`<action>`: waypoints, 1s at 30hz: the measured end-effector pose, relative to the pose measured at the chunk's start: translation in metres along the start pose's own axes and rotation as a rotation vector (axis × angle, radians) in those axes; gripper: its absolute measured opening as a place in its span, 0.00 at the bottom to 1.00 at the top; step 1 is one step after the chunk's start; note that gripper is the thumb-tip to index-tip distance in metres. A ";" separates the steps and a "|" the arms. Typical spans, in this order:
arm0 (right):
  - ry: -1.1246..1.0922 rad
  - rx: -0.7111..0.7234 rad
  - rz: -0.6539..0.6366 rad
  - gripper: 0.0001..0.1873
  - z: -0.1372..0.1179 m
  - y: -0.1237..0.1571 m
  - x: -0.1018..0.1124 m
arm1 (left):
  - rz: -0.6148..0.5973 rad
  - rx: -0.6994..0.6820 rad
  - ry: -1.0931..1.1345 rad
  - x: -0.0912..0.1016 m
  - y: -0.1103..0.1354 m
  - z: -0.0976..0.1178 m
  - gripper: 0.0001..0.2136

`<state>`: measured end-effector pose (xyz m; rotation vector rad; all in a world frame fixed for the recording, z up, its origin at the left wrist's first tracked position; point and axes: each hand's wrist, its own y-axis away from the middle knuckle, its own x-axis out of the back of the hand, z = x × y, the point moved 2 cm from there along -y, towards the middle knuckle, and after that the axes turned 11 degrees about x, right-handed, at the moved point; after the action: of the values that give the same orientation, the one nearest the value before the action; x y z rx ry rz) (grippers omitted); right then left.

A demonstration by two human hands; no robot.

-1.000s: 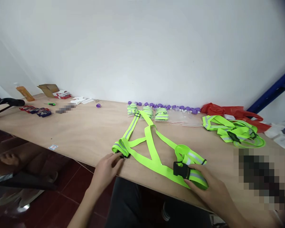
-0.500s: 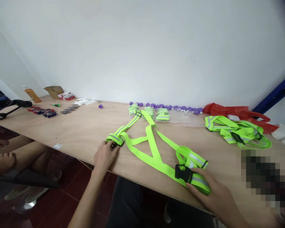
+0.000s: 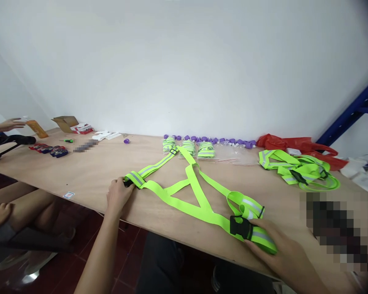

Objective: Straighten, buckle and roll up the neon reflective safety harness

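A neon-yellow reflective harness (image 3: 197, 192) with grey stripes lies spread over the wooden table in front of me. At its left end, my left hand (image 3: 118, 196) pinches the strap where a black buckle part shows, partly hidden by the fingers. On the other side my right hand (image 3: 283, 249) has thumb and fingers closed round the striped strap, just beside a black buckle (image 3: 241, 228). A loop of the strap stands up above that buckle. Behind the harness sit folded reflective straps (image 3: 206, 150) in clear bags.
Another reflective harness (image 3: 297, 169) lies heaped at the right, before a red plastic bag (image 3: 285, 142). Purple pieces (image 3: 230, 141) line the wall. At the far left, another person's hand (image 3: 14, 123) is by an orange bottle (image 3: 37, 128); a cardboard box (image 3: 65, 122) stands nearby.
My left hand has moved left with its end of the harness, drawing the lower strap out. My right hand keeps its grip, shifting slightly. Another person's hand has appeared by the bottle.
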<state>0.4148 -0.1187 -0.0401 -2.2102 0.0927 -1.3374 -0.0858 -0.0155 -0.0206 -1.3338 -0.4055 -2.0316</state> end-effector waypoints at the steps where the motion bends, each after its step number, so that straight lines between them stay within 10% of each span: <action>1: 0.005 -0.007 0.002 0.22 0.001 0.000 0.002 | -0.011 -0.017 0.022 -0.001 -0.004 -0.002 0.23; 16: -0.013 -0.067 0.004 0.23 0.015 0.007 0.009 | -0.200 -0.110 0.380 0.026 -0.028 -0.023 0.17; 30: -0.068 -0.106 -0.005 0.21 0.024 0.007 0.009 | -0.264 0.168 1.369 0.032 -0.046 -0.026 0.10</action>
<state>0.4408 -0.1179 -0.0443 -2.3436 0.1359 -1.2864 -0.1430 -0.0087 0.0012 0.3845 -0.0834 -2.5090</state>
